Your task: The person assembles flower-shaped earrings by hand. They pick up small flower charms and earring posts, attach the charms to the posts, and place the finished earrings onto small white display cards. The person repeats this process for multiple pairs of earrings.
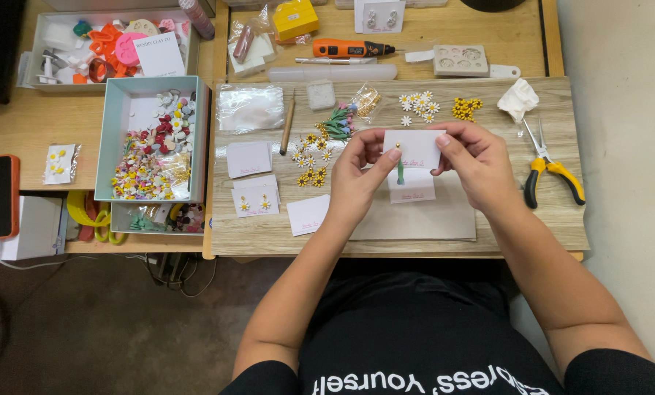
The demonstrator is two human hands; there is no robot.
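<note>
Two hands: both raised just above the counter, meeting over a small white card
Left hand: fingers pinched on the card's left edge, thumb and forefinger closed against it
Right hand: fingers clenched on the card's right edge, thumb on top
Card: held level between the hands, over a grey mat; a thin green-stemmed flower piece hangs at its lower left (whether it is already fastened through the card, I cannot tell)
Below the card: a second white card lies on the mat
Risk, as I judge it: the card is thin and gripped from both sides, so a hard squeeze could crease it
Risk, second: the hanging piece looks fragile; a slip of the left fingers could drop it among the loose daisies and yellow flowers or snap its stem
Risk, third: the forearms hover near finished cards at the board's front; a sweep could scatter them
Surface: pale wood-grain board on a brown wooden desk, crowded; yellow-handled pliers to the right, a crumpled tissue beyond them
Left of board: open teal box heaped with small coloured pieces
Far edge: orange rotary tool, grey mould
Room: dark floor to the left, light floor on the right, cables under the desk
</note>
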